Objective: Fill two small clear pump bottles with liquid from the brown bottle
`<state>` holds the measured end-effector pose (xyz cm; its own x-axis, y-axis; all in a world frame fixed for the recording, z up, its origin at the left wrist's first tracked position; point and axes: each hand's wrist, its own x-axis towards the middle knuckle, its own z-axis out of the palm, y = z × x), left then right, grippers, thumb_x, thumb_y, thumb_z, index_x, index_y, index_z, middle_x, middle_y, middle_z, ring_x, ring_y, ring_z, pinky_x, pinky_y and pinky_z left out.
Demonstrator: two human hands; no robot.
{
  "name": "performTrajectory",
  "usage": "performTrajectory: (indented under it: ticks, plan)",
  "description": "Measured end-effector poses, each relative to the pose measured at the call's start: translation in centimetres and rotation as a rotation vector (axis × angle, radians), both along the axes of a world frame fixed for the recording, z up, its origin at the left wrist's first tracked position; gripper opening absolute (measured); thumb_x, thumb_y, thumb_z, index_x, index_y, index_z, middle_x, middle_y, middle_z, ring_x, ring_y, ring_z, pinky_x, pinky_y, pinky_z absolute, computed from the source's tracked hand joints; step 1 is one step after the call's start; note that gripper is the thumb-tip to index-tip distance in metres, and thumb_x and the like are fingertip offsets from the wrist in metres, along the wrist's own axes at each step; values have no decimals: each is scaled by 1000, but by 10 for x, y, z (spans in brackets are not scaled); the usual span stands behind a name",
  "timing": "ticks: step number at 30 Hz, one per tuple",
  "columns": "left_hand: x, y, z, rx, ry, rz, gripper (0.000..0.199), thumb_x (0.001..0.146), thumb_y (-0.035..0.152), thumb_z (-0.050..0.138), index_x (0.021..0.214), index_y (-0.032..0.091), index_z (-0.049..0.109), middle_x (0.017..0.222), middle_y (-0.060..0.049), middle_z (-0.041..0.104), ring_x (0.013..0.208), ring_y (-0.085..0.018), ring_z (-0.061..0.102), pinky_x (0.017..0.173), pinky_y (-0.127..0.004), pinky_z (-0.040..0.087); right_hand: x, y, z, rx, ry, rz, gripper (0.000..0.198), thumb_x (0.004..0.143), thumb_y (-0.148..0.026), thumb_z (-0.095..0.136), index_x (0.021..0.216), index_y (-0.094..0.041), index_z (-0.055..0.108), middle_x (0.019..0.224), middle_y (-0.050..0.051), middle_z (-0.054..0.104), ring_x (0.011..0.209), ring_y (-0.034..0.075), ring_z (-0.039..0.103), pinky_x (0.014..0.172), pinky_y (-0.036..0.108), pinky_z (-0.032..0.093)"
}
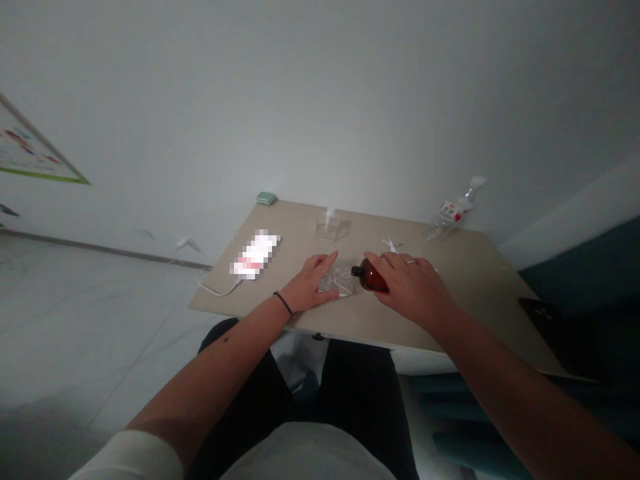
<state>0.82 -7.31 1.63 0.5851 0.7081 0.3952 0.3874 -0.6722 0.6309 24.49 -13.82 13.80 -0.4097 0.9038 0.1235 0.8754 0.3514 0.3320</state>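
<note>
My right hand (415, 287) is wrapped round an amber-brown bottle (371, 275). The bottle is tipped onto its side, its uncapped-looking dark neck pointing left. Close by that neck, a clear see-through container (336, 280) stands or lies on the table; its exact kind is hard to make out. Thumb and fingers of my left hand (313, 283) curve round the container's left side and hold it. Whether any liquid passes between the two cannot be seen. A small white item (393, 246) with thin ends lies just behind my right hand.
On the beige table (295, 250), a clear square bottle (328, 228) with a white top stands at the back. An empty-looking plastic drink bottle (453, 212) leans right. A lit phone (257, 255) with a cable, a green case (265, 199) and a dark object (543, 319) lie around.
</note>
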Motion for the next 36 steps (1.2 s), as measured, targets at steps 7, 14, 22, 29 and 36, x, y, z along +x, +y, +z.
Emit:
performTrajectory:
  ticks: [7, 14, 22, 29, 36]
  plan:
    - [1, 1, -1, 14, 5, 1, 100, 84, 47, 73, 160, 22, 14, 144, -17, 40, 137, -33, 39, 119, -55, 33, 0, 1, -1, 5, -8, -1, 68, 85, -33, 65, 148, -22, 42, 129, 15, 65, 110, 33, 61, 86, 41, 40]
    - [0, 1, -2, 8, 3, 0, 100, 84, 50, 72, 160, 23, 14, 144, -17, 39, 137, -34, 39, 119, -56, 32, -2, 0, 2, -9, -17, -8, 67, 86, -32, 63, 148, -21, 42, 129, 15, 65, 111, 32, 60, 85, 41, 39]
    - [1, 0, 1, -4, -2, -3, 99, 84, 50, 72, 160, 22, 15, 144, -17, 39, 137, -34, 39, 119, -56, 33, 1, 0, 0, 14, -6, 9, 66, 86, -33, 62, 148, -22, 42, 127, 14, 65, 110, 32, 60, 84, 41, 39]
    - [1, -1, 1, -16, -6, 1, 99, 84, 49, 72, 160, 23, 16, 145, -17, 39, 137, -34, 39, 119, -58, 32, -1, 0, 2, 5, -10, 10, 66, 85, -32, 62, 148, -22, 42, 127, 14, 65, 110, 32, 60, 85, 41, 38]
    - [1, 0, -1, -2, -5, 5, 99, 84, 49, 72, 160, 22, 16, 144, -17, 39, 137, -34, 39, 119, -57, 31, -2, 0, 3, 6, -17, 2, 65, 86, -33, 63, 147, -23, 43, 126, 14, 66, 109, 32, 60, 84, 41, 38]
